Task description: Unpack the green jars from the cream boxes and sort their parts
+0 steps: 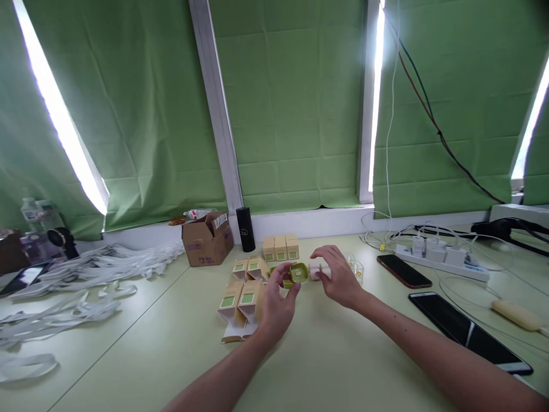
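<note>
A person's left hand [278, 303] holds a small olive-green, rounded-square cup [299, 273] near the ctr. of a pale-yellow tabletop [330, 355], thumb & fingers pinched at its rim, hollow face w/ pale middle turned toward the camera. Just beside it, the right hand [338, 277] arches over a short white cylinder [315, 271]; thumb-to-finger gap looks narrow, but can't tell whether the pads press on it.

Beyond the R hand, partly hidden, stand small clear containers w/ yellow bits [358, 270]. Near the L hand: small kraft-brown cardboard boxes w/ green labels [253, 293], the nearest w/ flaps open. In bkgd., a larger brown cardboard carton [205, 243] & a tall black cylinder [246, 230]; at far R, a white power strip [441, 262].

For clean handling, a light rim pinch should serve the cup best, hollow side steady, fingertips clear of the inside. The white cylinder likely wants an even, gentle hold round its sides, w/ the L forearm kept off the open boxes.
</note>
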Demonstrator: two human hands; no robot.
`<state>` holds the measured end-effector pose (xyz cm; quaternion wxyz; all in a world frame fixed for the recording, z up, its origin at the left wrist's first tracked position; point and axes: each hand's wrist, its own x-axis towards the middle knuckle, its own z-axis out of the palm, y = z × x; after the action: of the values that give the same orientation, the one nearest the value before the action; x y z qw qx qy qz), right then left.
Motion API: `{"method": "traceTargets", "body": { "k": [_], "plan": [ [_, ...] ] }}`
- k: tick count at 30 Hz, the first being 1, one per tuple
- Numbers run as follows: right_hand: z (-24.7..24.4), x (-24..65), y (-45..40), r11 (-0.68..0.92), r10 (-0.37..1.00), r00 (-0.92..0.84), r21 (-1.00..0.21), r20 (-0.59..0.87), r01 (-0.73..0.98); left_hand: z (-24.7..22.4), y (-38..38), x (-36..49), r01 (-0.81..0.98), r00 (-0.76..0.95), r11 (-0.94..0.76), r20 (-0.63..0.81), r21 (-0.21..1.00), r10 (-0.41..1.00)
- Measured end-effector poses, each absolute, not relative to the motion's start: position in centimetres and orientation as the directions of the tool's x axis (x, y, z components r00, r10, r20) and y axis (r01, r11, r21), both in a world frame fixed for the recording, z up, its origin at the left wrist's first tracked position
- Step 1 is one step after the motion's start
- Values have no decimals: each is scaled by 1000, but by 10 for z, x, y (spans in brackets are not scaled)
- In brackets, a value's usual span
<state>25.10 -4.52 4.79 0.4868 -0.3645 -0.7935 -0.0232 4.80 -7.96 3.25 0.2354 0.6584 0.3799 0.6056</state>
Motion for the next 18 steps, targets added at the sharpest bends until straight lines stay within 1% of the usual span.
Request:
{"method": "traceTargets", "body": {
  "k": [3, 5, 7, 11, 15, 18],
  "plan": [
    [49, 242, -65, 810, 521, -294, -356, 801, 466, 35, -84, 51, 108, 0, -610, 614, 785, 789],
    [44, 238, -75, 822, 522, -279, -387, 806, 418, 35, -85, 53, 42, 36, -585, 584, 810, 811],
    [37, 234, -81, 808, 543, -247, -419, 803, 414, 34, -84, 54, 10, 84, -533, 530, 846, 844],
    [25, 228, -83, 773, 578, -204, -450, 790, 446, 34, -82, 56, 50, 135, -440, 431, 896, 892],
    [19, 223, -81, 763, 583, -133, -484, 801, 428, 34, -82, 58, 13, 190, -446, 436, 895, 880],
    [17, 222, -79, 759, 592, -111, -506, 798, 410, 32, -82, 59, 31, 218, -477, 460, 878, 861]
  ]
}}
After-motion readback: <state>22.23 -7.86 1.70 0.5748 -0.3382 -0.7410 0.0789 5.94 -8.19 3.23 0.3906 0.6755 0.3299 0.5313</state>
